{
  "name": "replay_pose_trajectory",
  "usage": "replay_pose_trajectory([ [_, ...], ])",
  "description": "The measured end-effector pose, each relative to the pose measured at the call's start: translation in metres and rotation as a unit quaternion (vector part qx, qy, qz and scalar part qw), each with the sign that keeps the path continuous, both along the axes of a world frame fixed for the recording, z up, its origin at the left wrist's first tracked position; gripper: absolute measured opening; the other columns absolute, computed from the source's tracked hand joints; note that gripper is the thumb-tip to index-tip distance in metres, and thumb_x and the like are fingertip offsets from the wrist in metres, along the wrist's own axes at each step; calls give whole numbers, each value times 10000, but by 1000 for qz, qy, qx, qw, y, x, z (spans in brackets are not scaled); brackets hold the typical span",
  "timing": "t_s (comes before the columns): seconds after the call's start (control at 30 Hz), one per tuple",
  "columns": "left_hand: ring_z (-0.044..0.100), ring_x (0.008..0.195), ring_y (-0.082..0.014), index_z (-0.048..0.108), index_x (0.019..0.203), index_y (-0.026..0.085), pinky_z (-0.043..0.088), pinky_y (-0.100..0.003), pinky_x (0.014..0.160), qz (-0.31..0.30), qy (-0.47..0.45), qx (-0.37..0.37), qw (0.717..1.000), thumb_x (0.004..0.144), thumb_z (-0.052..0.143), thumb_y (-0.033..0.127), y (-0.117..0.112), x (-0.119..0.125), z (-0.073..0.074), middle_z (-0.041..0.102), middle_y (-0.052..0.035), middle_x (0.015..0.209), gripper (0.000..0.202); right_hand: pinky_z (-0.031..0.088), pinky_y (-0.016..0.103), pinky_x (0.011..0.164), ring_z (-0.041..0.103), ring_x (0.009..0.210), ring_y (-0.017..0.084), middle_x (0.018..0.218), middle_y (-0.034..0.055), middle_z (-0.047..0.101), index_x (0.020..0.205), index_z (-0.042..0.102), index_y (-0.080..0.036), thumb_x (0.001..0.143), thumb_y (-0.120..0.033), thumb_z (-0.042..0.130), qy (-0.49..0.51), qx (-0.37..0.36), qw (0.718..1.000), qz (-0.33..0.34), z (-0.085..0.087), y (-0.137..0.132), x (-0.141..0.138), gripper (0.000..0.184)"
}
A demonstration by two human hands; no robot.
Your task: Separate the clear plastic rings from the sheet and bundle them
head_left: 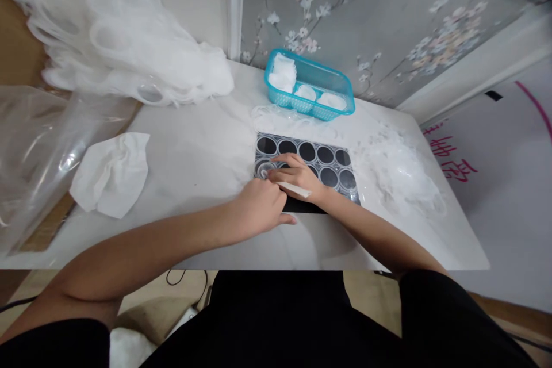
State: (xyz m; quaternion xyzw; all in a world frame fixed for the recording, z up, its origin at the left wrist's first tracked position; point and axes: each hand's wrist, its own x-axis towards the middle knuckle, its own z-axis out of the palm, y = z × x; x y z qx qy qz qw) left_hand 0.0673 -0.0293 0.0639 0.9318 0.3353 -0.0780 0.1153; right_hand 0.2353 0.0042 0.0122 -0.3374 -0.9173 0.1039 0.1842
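A dark tray with several round clear cavities lies on the white table in front of me. My left hand rests curled at the tray's near left corner, fingers closed around a thin pale stick that pokes out to the right. My right hand lies over the tray's left part, fingers bent and pressing down near a clear ring-shaped piece in the leftmost cavity. The stick crosses the back of my right hand.
A turquoise basket with white pads stands at the back. Piles of clear plastic film lie to the right and at the far left. A crumpled white cloth and a clear bag lie on the left.
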Motion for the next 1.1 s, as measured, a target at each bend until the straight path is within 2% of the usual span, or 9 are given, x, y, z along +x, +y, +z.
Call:
replay_pose_trajectory([
  [0.2,640,730,-266,712,816,122,465,-338,651,7,32,-61,998,779,541,645,18,-4,14,674,-117,703,551,393,445,948,548,1096,235,967,22,724,931,675,-254,932,-233,460,41,110,988,-96,7,41,0,217],
  [0.37,648,777,-273,694,879,132,468,-331,645,-18,43,-66,997,797,528,627,18,-11,10,691,-140,872,529,471,388,850,612,904,194,875,31,704,848,664,-209,921,-295,507,231,172,915,-282,36,49,27,194],
  [0.57,652,832,-310,631,1083,58,472,-332,617,-23,57,-7,998,831,493,621,3,-11,0,623,-260,1125,632,481,367,800,649,848,211,850,94,696,883,680,-167,894,-355,527,267,278,773,-503,64,-2,136,243],
  [0.67,659,855,-333,569,1216,46,480,-352,623,-24,78,-12,997,829,463,656,2,-13,0,545,-303,1248,731,462,435,776,655,814,291,755,124,696,771,714,-204,741,-285,683,88,151,728,-663,63,-31,195,92],
  [0.73,664,863,-335,527,1284,65,485,-361,637,-25,82,-20,996,821,441,685,3,-17,-2,497,-303,1311,779,439,498,784,648,838,345,749,158,694,744,720,-195,708,-245,692,57,136,700,-698,59,-43,210,68],
  [0.83,675,836,-321,513,1313,107,493,-365,630,-24,67,-7,997,816,409,712,3,-25,-8,459,-268,1368,789,449,491,847,641,952,327,959,166,710,860,726,-186,778,-324,632,121,101,766,-623,50,-44,182,186],
  [0.93,684,782,-304,518,1311,123,500,-368,590,-17,51,40,998,845,335,708,1,-33,-18,467,-234,1378,770,519,376,793,682,865,237,912,63,737,870,731,-210,803,-366,630,174,-25,868,-465,38,-34,108,197],
  [1.0,687,740,-298,524,1305,116,500,-370,553,-7,43,78,996,862,265,706,0,-36,-25,495,-224,1356,781,505,342,853,668,929,213,957,43,730,888,726,-217,826,-315,626,170,-107,938,-283,28,-26,55,153],
  [1.1,685,666,-290,548,1276,96,490,-368,495,-7,32,113,993,866,180,709,-2,-38,-33,534,-231,1312,825,495,306,863,658,933,187,936,34,723,865,712,-209,861,-266,595,213,-153,950,-172,16,-17,-2,130],
])
